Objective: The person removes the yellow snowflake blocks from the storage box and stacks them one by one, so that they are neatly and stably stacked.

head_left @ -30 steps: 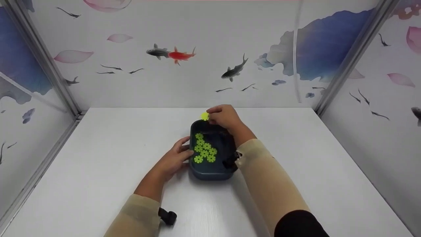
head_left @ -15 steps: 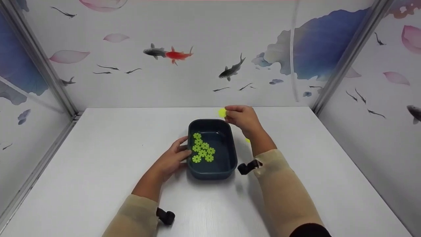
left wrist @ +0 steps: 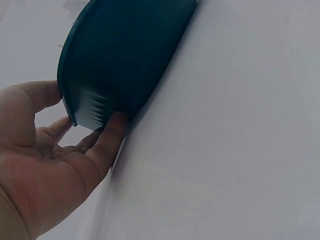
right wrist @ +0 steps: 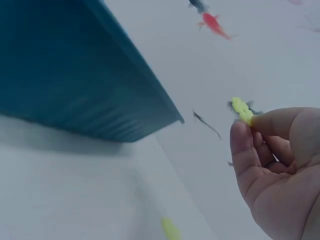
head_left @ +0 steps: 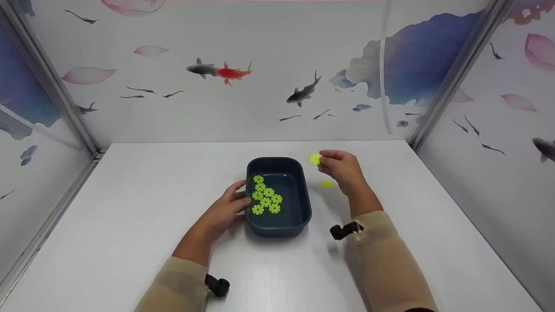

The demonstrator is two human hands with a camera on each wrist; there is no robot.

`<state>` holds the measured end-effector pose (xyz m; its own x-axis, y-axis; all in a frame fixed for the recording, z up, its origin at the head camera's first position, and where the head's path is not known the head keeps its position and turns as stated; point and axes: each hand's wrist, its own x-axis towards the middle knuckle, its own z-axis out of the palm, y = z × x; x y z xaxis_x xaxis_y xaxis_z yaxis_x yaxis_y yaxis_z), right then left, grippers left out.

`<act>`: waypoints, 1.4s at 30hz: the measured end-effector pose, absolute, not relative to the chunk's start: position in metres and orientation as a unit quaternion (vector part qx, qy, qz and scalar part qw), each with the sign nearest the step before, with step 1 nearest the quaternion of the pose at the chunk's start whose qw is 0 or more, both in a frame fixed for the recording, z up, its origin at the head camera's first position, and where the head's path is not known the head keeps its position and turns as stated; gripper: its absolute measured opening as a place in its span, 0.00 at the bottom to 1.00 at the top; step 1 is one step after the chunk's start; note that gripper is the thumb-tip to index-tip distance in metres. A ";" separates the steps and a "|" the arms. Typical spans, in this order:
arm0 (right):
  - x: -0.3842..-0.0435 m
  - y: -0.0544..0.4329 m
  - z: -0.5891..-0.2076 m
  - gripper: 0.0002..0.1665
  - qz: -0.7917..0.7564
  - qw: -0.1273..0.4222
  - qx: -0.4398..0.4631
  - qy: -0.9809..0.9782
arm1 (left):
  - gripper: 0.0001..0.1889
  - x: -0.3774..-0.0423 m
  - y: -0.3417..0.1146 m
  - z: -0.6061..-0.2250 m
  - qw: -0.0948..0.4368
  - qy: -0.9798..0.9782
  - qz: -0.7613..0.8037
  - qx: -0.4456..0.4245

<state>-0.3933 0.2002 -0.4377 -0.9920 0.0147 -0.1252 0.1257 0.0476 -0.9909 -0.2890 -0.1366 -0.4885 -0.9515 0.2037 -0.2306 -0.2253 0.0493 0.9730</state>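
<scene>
A dark blue tub (head_left: pixel 303 207) stands mid-table with several lime-green flower-shaped discs (head_left: pixel 265 196) lying joined inside it. My left hand (head_left: pixel 225 209) rests against the tub's left wall (left wrist: pixel 120 60), fingers straight along it, thumb at the rim. My right hand (head_left: pixel 340 167) hovers just right of the tub's far corner and pinches one green disc (head_left: pixel 315 159) at its fingertips; the right wrist view shows that disc (right wrist: pixel 242 110) held edge-on. Another green disc (head_left: pixel 327 184) lies on the white table below the right hand, also visible low in the right wrist view (right wrist: pixel 171 229).
The white table (head_left: pixel 130 208) is boxed in by walls printed with fish and petals on the left, back and right. Metal posts (head_left: pixel 56 91) stand at the back corners. Black wrist straps (head_left: pixel 217 286) sit on both sleeves.
My right hand has carried the pinched disc from over the tub's far rim to the right, clear of the tub, and lowered it. The left hand and tub stay put.
</scene>
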 end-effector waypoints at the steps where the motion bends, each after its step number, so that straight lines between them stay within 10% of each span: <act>1: -0.393 0.204 -0.440 0.20 -0.688 0.040 0.052 0.723 | 0.36 -0.289 -0.137 -0.488 0.156 0.708 0.689 -0.008; 42: -0.390 0.242 -0.500 0.20 -0.618 0.035 0.149 0.771 | 0.36 -0.290 -0.140 -0.491 0.161 0.708 0.688 -0.012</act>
